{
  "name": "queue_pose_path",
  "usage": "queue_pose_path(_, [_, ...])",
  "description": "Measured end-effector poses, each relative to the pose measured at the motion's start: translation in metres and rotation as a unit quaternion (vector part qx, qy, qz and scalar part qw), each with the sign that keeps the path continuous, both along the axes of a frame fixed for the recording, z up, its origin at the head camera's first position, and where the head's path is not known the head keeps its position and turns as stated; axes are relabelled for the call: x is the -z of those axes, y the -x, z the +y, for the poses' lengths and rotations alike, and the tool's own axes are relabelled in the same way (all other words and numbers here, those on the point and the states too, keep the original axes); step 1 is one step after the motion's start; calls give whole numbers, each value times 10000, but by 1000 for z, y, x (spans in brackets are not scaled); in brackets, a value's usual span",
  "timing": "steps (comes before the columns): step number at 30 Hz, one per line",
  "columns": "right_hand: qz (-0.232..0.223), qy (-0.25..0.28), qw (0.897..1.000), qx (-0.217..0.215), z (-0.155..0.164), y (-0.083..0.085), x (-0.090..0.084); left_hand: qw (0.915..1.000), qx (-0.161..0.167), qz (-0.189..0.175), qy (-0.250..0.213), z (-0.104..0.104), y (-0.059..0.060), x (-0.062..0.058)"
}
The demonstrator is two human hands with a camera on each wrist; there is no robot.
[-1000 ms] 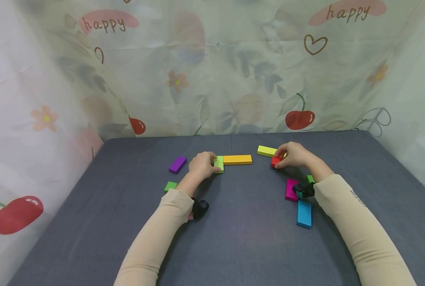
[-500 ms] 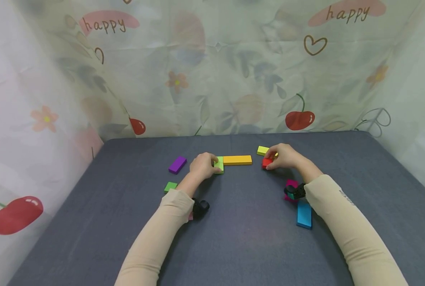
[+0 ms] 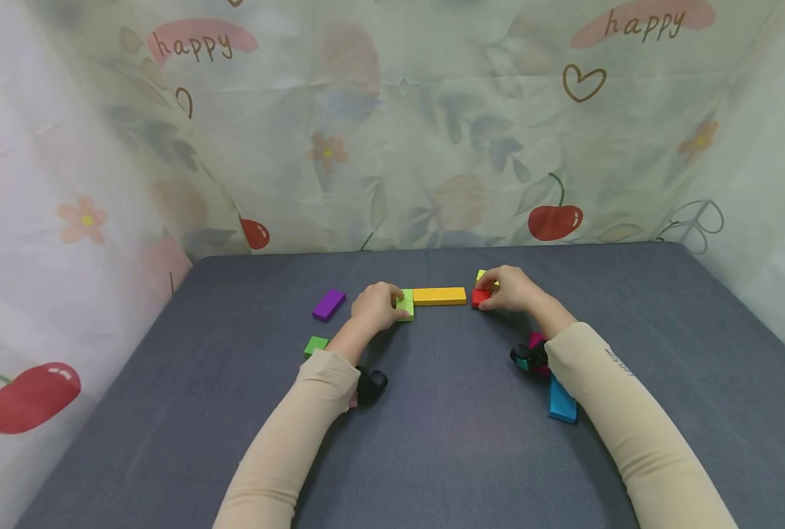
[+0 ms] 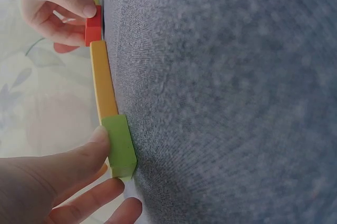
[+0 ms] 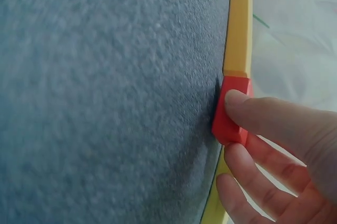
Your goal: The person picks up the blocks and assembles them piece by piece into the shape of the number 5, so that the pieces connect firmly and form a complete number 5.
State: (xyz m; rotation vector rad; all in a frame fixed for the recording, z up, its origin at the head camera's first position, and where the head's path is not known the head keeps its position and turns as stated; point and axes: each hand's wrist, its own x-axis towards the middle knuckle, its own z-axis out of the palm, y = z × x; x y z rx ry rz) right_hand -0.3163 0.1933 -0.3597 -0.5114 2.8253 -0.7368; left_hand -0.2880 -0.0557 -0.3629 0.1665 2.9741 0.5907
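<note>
The left hand (image 3: 375, 306) pinches a light green block (image 3: 406, 304) lying on the dark table. An orange block (image 3: 439, 296) extends to the right, its left end against the light green one. With thumb and fingers the right hand (image 3: 516, 289) pinches a red block (image 3: 480, 297). In the head view a narrow gap parts the red block from the orange block's right end. The right wrist view shows the red block (image 5: 235, 105) in line with the orange one, and whether they touch I cannot tell. Behind the right hand a yellow block (image 3: 482, 275) is partly hidden.
At the left lie a purple block (image 3: 329, 305) and a green block (image 3: 316, 345); a pink block (image 3: 353, 400) peeks from behind the left wrist. A blue block (image 3: 562, 401) and a magenta block (image 3: 536, 339) are partly covered by the right arm. A patterned curtain (image 3: 399, 147) hangs behind the table.
The right hand has moved left with the red block, bringing it close to the orange block's right end. The left hand and the light green block have stayed in place.
</note>
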Motion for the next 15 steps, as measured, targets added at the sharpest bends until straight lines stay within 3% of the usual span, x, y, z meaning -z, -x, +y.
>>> queue_pose_path(15, [334,-80,9994,34,-10,1,4,10000,-29,-77,11,1,-1,-1])
